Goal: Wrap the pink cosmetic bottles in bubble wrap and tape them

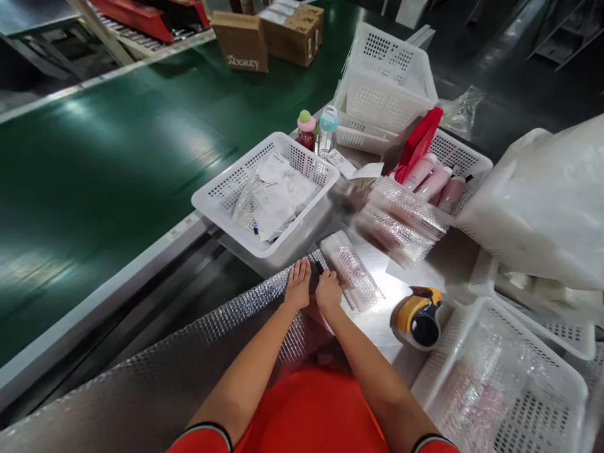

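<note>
My left hand [298,284] lies flat, fingers stretched out, on a long sheet of bubble wrap [236,321] that runs down to the lower left. Close beside it, my right hand [329,290] is closed with its fingers curled. A small black piece [318,267] sticks out past those fingers; what it belongs to is hidden. Something pinkish shows faintly between my wrists. Just right of my right hand is a bubble-wrapped pack [352,270] on the metal table [377,318].
A white basket [221,204] of packets stands ahead, beside a green conveyor belt [117,145]. More wrapped packs [401,220] and pink bottles [434,182] are at the right. A yellow-black tape roll or scanner-like object [418,318] stands near a basket of wrapped items [573,390].
</note>
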The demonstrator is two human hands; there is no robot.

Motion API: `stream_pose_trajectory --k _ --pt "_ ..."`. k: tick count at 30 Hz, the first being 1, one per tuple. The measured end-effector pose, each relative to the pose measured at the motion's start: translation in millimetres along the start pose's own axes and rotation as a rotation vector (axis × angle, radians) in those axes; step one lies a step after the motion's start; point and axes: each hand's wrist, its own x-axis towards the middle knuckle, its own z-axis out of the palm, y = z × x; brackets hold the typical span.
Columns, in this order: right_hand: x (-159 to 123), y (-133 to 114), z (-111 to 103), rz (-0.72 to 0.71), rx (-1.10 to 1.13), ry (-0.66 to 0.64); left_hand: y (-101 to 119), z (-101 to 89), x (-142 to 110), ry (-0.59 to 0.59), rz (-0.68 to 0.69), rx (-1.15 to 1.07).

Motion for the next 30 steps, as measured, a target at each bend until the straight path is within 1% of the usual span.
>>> stream_pose_trajectory --k 2,6,8,9,10,12,14,15,16,17,18,19,20,22,24,25,26,27,28,30 --pt "2.4 -2.9 3.1 0.008 -0.02 0.009 -0.2 0.7 -0.1 0.005 0.004 0.003" --pt "5.5 -3.3 2.5 -0.003 -0.057 0.01 0.6 -0.8 -0.2 -0.016 0.003 -0.014" --pt "-2.4 6.3 3.5 -0.015 -0.101 -0.002 0.5 -1.7 0.1 -0.038 -0.003 -0.023" --pt "-11.3 16.2 5.1 -0.018 -0.127 -0.014 0.2 -1.7 0.3 -0.045 -0.005 -0.032" --pt "-24.2 30.0 7.4 -0.015 -0.151 -0.032 -0.3 -1.4 0.6 -0.047 -0.004 -0.042" --pt "-62.4 69.1 13.9 0.011 -0.186 -0.079 -1.6 0.0 1.3 -0.04 0.003 -0.065" --pt "-111.9 116.8 21.3 0.067 -0.213 -0.125 -2.6 1.5 1.8 -0.027 0.009 -0.077" --pt "-137.3 140.0 25.0 0.112 -0.23 -0.128 -2.7 1.8 1.9 -0.025 0.011 -0.076" --pt "-160.5 160.6 28.5 0.189 -0.243 -0.143 -2.5 1.6 1.9 -0.025 0.011 -0.071" --pt "-179.7 176.9 31.7 0.254 -0.241 -0.131 -1.9 1.0 1.8 -0.029 0.008 -0.063" --pt "-193.6 188.0 34.6 0.302 -0.236 -0.096 -1.0 0.0 1.5 -0.033 0.004 -0.052" --pt "-201.3 193.7 37.1 0.345 -0.226 -0.049 0.0 -1.3 1.0 -0.036 -0.001 -0.04" --pt "-203.1 194.3 39.2 0.382 -0.212 0.012 1.2 -2.8 0.3 -0.036 -0.005 -0.027" --pt "-192.0 184.1 41.9 0.481 -0.182 0.127 3.4 -5.4 -2.0 -0.026 -0.005 -0.005" --pt "-170.4 166.7 41.6 0.6 -0.155 0.196 4.5 -6.8 -5.4 -0.009 0.006 0.016" --pt "-158.3 158.0 39.8 0.627 -0.148 0.229 4.6 -7.0 -7.3 0.003 0.009 0.028" --pt "-145.9 149.9 36.6 0.609 -0.147 0.266 4.3 -6.9 -9.1 0.013 0.004 0.041" --pt "-133.0 142.6 31.8 0.54 -0.152 0.306 3.9 -6.7 -10.7 0.023 -0.007 0.054" --pt "-119.2 135.8 25.3 0.424 -0.161 0.341 3.2 -6.7 -11.9 0.029 -0.02 0.065" --pt "-87.8 123.5 7.8 0.142 -0.177 0.364 1.7 -7.5 -13.1 0.027 -0.042 0.082"
